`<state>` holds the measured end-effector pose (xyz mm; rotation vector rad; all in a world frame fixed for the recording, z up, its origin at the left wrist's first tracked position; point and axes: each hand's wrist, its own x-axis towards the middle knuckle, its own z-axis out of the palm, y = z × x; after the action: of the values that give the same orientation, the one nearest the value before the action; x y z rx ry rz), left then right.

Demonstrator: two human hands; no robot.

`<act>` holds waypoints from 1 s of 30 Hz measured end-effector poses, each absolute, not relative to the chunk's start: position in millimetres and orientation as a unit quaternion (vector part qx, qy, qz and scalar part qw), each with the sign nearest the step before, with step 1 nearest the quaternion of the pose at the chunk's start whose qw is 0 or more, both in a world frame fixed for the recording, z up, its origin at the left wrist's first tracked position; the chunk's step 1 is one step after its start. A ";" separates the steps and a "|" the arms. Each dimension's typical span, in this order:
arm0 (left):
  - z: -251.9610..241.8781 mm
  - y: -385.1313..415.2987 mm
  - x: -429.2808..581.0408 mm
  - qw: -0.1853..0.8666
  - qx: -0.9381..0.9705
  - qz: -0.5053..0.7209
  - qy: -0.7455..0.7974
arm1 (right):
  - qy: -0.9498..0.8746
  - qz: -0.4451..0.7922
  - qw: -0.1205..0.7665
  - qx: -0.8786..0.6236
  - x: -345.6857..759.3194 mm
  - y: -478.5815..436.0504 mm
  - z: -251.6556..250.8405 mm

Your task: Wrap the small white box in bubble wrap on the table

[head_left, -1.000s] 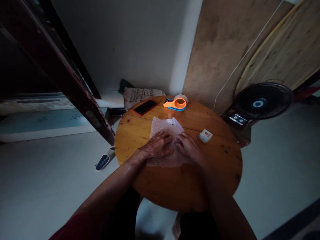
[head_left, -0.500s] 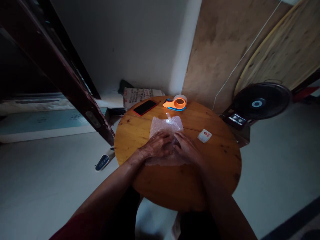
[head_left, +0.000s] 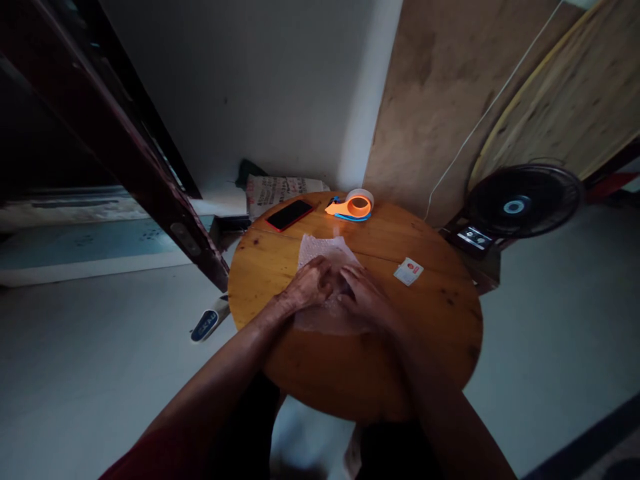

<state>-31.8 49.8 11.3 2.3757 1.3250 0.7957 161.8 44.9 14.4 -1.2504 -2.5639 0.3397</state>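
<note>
A sheet of bubble wrap [head_left: 320, 248] lies on the round wooden table [head_left: 440, 320] in front of me. My left hand [head_left: 313, 281] rests on its left part with the fingers curled down and gripping the wrap. Across a small gap, my right hand [head_left: 364, 292] has its bent fingers closed on the wrap's right side. Dark shadow between the hands hides whether anything is inside the wrap. Beyond it sits an orange tape dispenser [head_left: 340, 209] with a roll of tape. A red-edged phone [head_left: 290, 215] lies to its left.
A small white card with red print [head_left: 409, 271] lies on the table's right side. Past the right edge stands a black fan [head_left: 520, 203]. A printed sack [head_left: 285, 187] is behind the table, and a dark door frame [head_left: 150, 173] rises at left.
The far right part of the bubble wrap has been drawn inward, and the shiny strip at its far edge is less visible. Both hands have shifted slightly over the wrap.
</note>
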 end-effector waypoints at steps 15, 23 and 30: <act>0.4 53.9 -33.9 0.129 0.842 0.279 0.444 | -0.889 0.046 0.106 -0.443 146.2 43.8 8.1; 1.5 53.4 -33.1 0.143 0.831 0.301 0.446 | -0.887 0.057 0.129 -0.439 152.2 45.1 14.9; 5.4 51.6 -29.6 0.165 0.826 0.315 0.438 | -0.877 0.042 0.112 -0.465 151.5 46.0 10.6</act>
<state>-29.6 51.6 5.4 2.3530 1.2489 0.8963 151.5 46.0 10.6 -1.3650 -2.5741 0.1231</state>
